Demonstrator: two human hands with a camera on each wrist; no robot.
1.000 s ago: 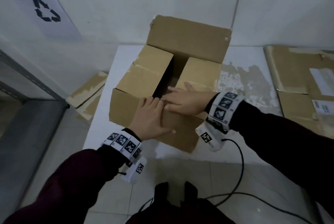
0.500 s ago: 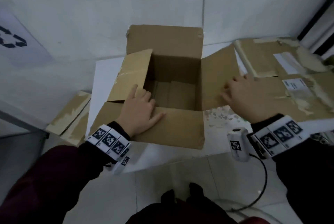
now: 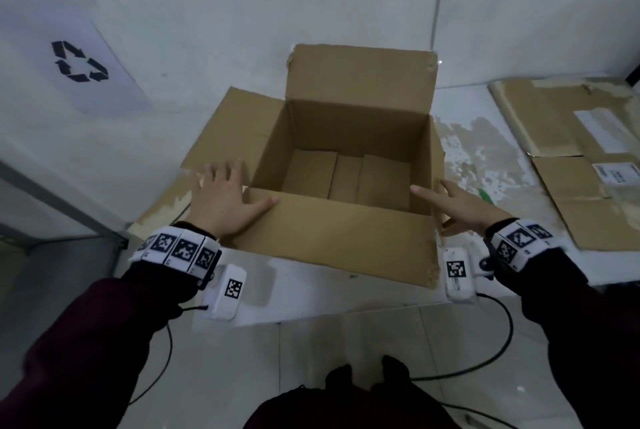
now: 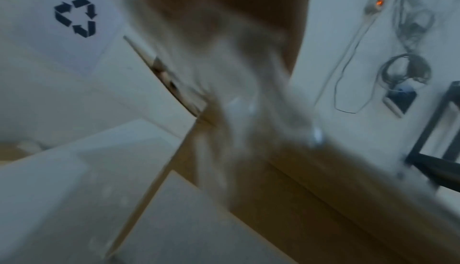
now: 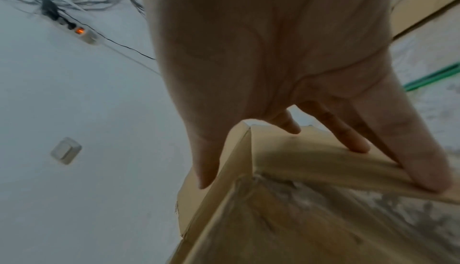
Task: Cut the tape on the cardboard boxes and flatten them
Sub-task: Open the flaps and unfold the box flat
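Likely light, stiff-walled box [image 3: 346, 241] btwn both hands: left hand [image 3: 221, 201] flat on flap, right hand [image 3: 464, 208] open at corner; take hold at side walls.

Recycling corner, recycling sign [image 3: 80, 62], flattened cardboard [image 3: 568, 154]

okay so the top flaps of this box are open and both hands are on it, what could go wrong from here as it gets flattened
1. The open box sits at the near edge of the white table; a push toward the body might slide it off.
2. Its bottom flaps look closed, so if tape holds them underneath, it may buckle rather than fold flat.
3. The right hand has its thumb over the box's near right corner and fingers outside; a collapsing wall could pinch them. The left hand rests flat on the left flap.
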